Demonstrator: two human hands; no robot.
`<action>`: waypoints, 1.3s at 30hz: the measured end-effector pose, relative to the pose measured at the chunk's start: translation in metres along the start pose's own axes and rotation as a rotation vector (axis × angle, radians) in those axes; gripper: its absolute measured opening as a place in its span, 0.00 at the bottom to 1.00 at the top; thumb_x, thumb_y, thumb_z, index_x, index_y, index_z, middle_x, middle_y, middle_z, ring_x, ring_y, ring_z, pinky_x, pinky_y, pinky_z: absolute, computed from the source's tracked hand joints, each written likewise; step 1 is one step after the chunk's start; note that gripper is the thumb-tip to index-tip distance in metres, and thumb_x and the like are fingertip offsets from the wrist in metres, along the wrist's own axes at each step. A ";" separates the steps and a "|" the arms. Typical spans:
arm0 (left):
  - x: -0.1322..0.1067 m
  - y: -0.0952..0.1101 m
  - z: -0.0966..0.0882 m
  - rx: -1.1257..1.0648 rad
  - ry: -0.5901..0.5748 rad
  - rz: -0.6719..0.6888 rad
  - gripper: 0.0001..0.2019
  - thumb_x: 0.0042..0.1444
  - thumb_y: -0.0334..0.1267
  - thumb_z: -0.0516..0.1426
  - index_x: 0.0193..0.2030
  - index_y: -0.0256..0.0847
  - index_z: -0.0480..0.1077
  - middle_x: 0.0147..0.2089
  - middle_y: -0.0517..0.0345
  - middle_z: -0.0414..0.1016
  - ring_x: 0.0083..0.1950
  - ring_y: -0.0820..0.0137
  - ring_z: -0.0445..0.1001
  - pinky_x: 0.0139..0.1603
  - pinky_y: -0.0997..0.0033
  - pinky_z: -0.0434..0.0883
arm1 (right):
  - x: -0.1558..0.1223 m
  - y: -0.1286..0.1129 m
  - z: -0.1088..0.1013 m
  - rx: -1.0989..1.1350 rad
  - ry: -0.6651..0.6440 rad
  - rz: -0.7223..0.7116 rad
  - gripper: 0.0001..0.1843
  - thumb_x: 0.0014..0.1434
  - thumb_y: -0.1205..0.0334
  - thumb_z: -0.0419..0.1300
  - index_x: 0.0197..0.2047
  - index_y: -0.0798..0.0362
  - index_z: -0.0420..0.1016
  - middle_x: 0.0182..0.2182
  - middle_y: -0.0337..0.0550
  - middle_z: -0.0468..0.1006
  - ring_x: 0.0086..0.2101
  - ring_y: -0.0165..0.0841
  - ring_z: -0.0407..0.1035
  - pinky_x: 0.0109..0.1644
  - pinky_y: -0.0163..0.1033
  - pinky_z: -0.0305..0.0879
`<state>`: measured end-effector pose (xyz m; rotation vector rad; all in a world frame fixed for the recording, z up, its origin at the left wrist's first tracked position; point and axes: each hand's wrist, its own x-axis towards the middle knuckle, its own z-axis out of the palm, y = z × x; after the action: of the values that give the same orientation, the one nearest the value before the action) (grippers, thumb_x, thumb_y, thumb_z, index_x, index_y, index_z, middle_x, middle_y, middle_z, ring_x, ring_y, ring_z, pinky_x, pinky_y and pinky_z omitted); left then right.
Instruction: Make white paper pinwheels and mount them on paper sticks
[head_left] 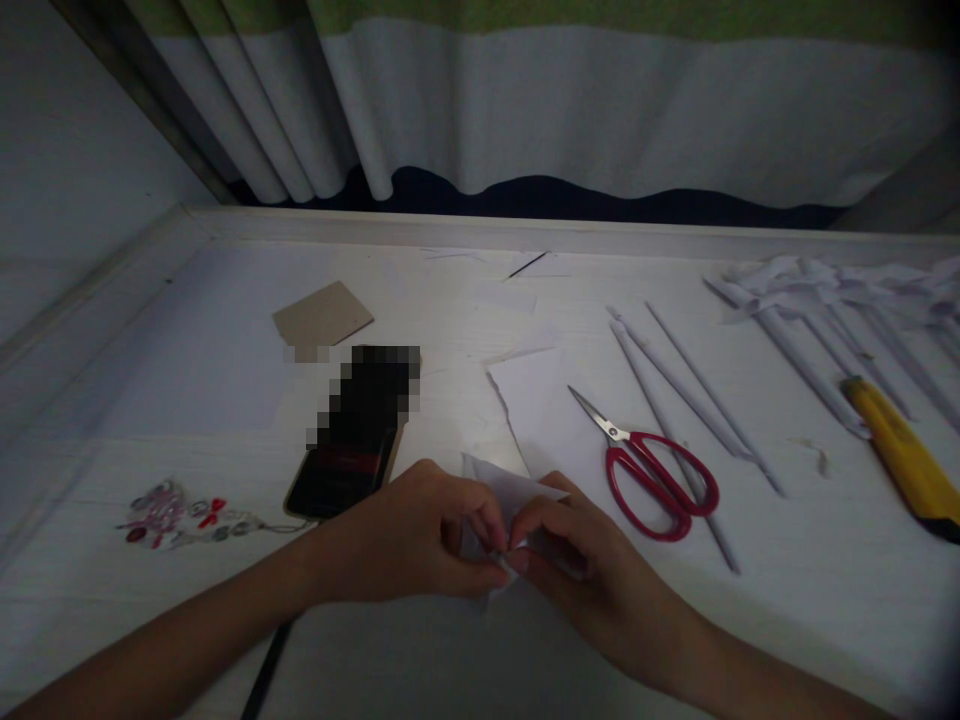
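Note:
A small piece of white paper [510,487] is pinched between my two hands at the front middle of the table. My left hand [442,540] holds it from the left, thumb and fingertips pressed together. From the right, my right hand [574,560] grips the same paper, its fingertips meeting the left ones. The lower part of the paper is mostly hidden by fingers. Just right of my hands lie scissors [645,470] with red handles, blades apart. Behind the hands is a torn white sheet [536,395].
Rolled paper sticks [675,385] lie at the right, near a yellow utility knife [900,455] and a bundle of paper pieces [825,295]. At the left are a phone [352,440], a beaded charm [172,515] and brown card [322,315]. A curtain [525,110] hangs behind.

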<state>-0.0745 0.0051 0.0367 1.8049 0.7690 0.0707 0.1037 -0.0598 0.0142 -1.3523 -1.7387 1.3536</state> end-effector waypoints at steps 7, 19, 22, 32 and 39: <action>-0.001 -0.001 -0.005 -0.005 -0.025 -0.027 0.09 0.46 0.40 0.57 0.34 0.39 0.69 0.19 0.67 0.63 0.19 0.81 0.61 0.18 0.85 0.57 | 0.000 -0.007 -0.007 -0.048 -0.029 -0.024 0.06 0.55 0.70 0.51 0.35 0.51 0.65 0.31 0.37 0.62 0.27 0.25 0.58 0.29 0.31 0.57; 0.001 -0.001 -0.005 -0.056 0.018 -0.083 0.08 0.47 0.41 0.57 0.32 0.39 0.70 0.17 0.68 0.61 0.18 0.82 0.59 0.17 0.85 0.55 | -0.001 -0.007 -0.011 -0.272 0.089 -0.086 0.09 0.53 0.67 0.55 0.39 0.48 0.66 0.35 0.41 0.60 0.34 0.30 0.60 0.36 0.36 0.61; 0.001 -0.001 -0.005 -0.067 0.055 -0.101 0.08 0.47 0.40 0.57 0.32 0.39 0.70 0.18 0.68 0.62 0.18 0.82 0.59 0.17 0.85 0.55 | -0.003 -0.007 -0.015 -0.548 0.366 -0.274 0.16 0.49 0.60 0.60 0.42 0.47 0.66 0.41 0.45 0.57 0.38 0.35 0.58 0.37 0.42 0.61; -0.001 0.005 0.000 -0.136 0.100 -0.095 0.12 0.45 0.41 0.59 0.33 0.40 0.60 0.26 0.67 0.71 0.20 0.81 0.63 0.18 0.83 0.57 | 0.002 -0.010 -0.019 -0.734 0.288 -0.590 0.05 0.52 0.62 0.58 0.34 0.50 0.72 0.35 0.38 0.76 0.38 0.35 0.62 0.45 0.47 0.52; -0.003 0.006 0.002 -0.086 0.071 -0.057 0.13 0.45 0.42 0.59 0.34 0.42 0.59 0.27 0.68 0.72 0.23 0.80 0.66 0.22 0.82 0.60 | 0.006 -0.013 -0.020 -0.664 0.171 -0.541 0.07 0.53 0.62 0.57 0.37 0.52 0.70 0.29 0.37 0.77 0.33 0.32 0.64 0.49 0.46 0.49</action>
<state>-0.0730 0.0010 0.0417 1.7054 0.8547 0.1287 0.1145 -0.0467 0.0323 -1.1201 -2.3065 0.3627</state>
